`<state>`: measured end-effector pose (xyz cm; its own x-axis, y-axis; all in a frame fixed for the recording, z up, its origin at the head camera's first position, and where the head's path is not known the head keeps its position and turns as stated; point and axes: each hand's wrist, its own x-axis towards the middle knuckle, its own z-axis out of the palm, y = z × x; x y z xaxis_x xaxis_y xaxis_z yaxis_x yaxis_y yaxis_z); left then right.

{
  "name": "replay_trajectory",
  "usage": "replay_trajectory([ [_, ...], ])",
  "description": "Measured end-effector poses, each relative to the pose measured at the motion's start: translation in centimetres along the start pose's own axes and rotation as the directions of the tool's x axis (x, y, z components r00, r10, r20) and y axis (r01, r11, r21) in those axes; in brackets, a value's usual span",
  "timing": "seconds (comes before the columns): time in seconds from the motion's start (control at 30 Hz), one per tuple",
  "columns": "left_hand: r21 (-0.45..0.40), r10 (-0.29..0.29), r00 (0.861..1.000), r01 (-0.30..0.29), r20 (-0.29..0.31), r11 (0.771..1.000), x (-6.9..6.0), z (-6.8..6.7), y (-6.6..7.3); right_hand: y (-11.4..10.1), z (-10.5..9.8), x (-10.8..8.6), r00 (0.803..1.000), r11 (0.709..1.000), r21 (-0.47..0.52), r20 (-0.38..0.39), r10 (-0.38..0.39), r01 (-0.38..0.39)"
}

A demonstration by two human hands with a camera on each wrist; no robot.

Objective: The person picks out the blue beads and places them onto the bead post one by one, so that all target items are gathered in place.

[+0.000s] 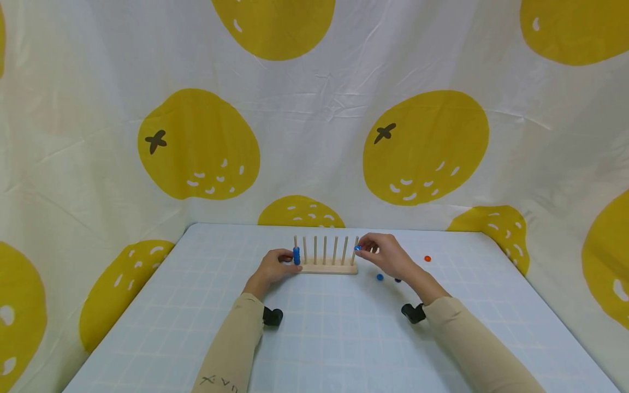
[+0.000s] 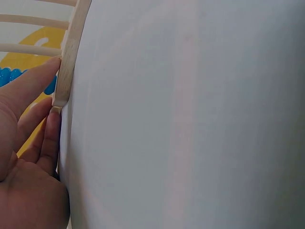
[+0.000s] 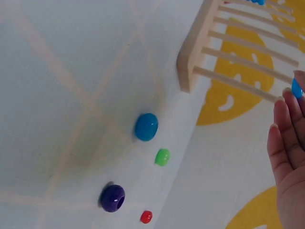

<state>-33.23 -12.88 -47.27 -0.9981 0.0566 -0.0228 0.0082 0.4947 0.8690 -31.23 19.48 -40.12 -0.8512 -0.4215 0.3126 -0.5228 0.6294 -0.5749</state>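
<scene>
A wooden rack [image 1: 329,269] with several upright pegs stands on the table. My left hand [image 1: 272,268] grips its left end, thumb and fingers on the base. Blue beads [image 1: 296,255] are stacked on the leftmost peg. At the other end my right hand [image 1: 388,254] pinches a blue bead [image 1: 357,248] by the top of the rightmost peg; whether the peg has entered the bead I cannot tell. The other pegs carry no beads in the head view.
Loose on the table right of the rack lie a blue bead [image 3: 146,127], a purple bead [image 3: 112,198], a green bead [image 3: 162,157] and a red bead [image 3: 146,217]. A white curtain [image 1: 314,120] with yellow fruit shapes hangs behind the table.
</scene>
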Motion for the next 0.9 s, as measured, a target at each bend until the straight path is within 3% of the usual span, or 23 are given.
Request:
replay_trajectory([
  [0.2, -0.007, -0.010, 1.000, 0.010, 0.001, 1.000, 0.0, 0.2, -0.1, -1.6, 0.1, 0.7, 0.998, 0.998, -0.010, -0.010, -0.056, 0.056],
  [0.47, -0.013, -0.009, 1.000, 0.009, -0.004, 1.000, 0.0, 0.1, -0.1, -3.8, 0.6, 2.5, 0.993, 0.992, 0.050, -0.005, -0.120, 0.120],
  [0.9, -0.012, -0.011, 1.000, 0.011, -0.002, 1.000, -0.1, 0.0, 0.1, -5.6, 2.9, 5.3, 0.990, 0.987, 0.074, 0.020, -0.142, 0.140],
])
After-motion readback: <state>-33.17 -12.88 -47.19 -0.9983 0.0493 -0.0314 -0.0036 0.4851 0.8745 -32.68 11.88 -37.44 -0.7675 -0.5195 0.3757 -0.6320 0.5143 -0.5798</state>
